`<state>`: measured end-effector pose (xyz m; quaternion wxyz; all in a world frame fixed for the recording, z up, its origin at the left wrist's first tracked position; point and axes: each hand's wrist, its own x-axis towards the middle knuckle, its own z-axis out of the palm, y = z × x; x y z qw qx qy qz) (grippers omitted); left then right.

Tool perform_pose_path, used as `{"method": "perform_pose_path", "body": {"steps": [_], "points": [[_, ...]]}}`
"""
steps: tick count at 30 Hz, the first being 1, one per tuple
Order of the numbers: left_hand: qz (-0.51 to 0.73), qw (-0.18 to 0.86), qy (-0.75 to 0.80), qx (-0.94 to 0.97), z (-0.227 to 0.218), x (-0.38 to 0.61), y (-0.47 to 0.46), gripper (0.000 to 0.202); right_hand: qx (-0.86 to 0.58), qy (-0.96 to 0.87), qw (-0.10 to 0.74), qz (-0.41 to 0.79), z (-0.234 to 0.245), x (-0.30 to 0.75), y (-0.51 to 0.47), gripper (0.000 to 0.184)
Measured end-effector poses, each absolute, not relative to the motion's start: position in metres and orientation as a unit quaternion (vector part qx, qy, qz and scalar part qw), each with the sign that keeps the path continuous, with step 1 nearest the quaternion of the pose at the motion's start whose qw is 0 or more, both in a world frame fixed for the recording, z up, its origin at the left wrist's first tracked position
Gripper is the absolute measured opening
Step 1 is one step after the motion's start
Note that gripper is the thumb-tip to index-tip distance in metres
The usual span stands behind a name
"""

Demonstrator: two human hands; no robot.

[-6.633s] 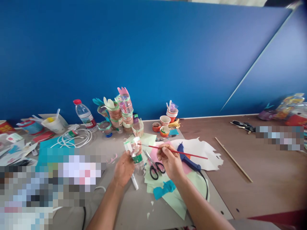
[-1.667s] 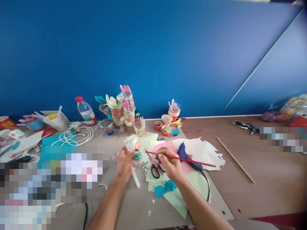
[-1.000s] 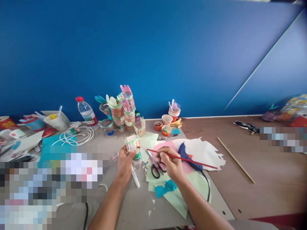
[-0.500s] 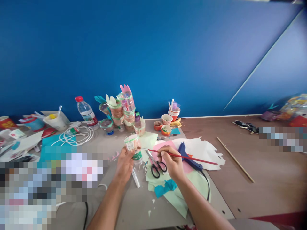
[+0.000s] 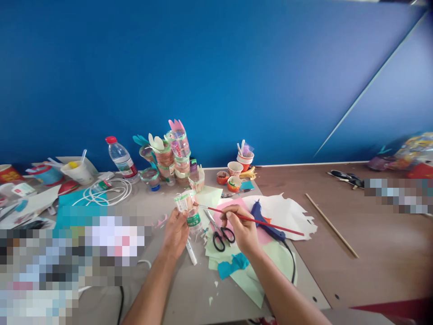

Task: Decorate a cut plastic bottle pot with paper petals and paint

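My left hand [image 5: 176,230] is closed around a clear plastic bottle piece [image 5: 193,216] with a green label and pale green marks near its upper rim. Between the fingers and thumb of my right hand [image 5: 239,225] is a thin red-handled paintbrush [image 5: 270,225]. Its bristle tip meets the side of the bottle piece, or comes very close to it. Black-handled scissors [image 5: 219,238] lie between my hands, on sheets of green paper [image 5: 250,284]. A white marker [image 5: 191,253] rests beside my left wrist.
A blue glue gun [image 5: 267,225] with a black cord lies right of my right hand. Small paint cups [image 5: 234,183] stand behind it. Decorated bottle pieces [image 5: 165,158] and a red-capped bottle [image 5: 122,158] are at the back. A wooden stick [image 5: 331,225] lies at right.
The bottle piece has turned slightly in my left hand and shifted a little up. The paintbrush has moved slightly left and up along its side.
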<state>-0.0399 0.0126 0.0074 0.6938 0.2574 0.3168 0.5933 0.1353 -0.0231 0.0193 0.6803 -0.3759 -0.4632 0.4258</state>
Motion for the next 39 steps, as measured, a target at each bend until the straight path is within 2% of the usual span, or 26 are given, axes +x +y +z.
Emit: {"method": "perform_pose_path", "body": {"steps": [5, 20, 33, 39], "points": [[0.592, 0.701, 0.305, 0.256, 0.0079, -0.0397, 0.0127, 0.024, -0.379, -0.468, 0.684, 0.412, 0.0207, 0.1346, -0.0244, 0.011], [0.591, 0.708, 0.315, 0.223, 0.0086, -0.0407, 0.0123, 0.019, -0.393, -0.562, 0.621, 0.378, 0.0124, 0.1338, -0.0266, 0.015], [0.586, 0.708, 0.331, 0.214, 0.0091, -0.0403, 0.0125, 0.028, -0.383, -0.61, 0.605, 0.339, 0.0181, 0.1339, -0.0289, 0.017], [0.59, 0.69, 0.347, 0.236, 0.0047, -0.0401, 0.0134, 0.028, -0.378, -0.588, 0.618, 0.361, 0.0136, 0.1338, -0.0286, 0.017]]}}
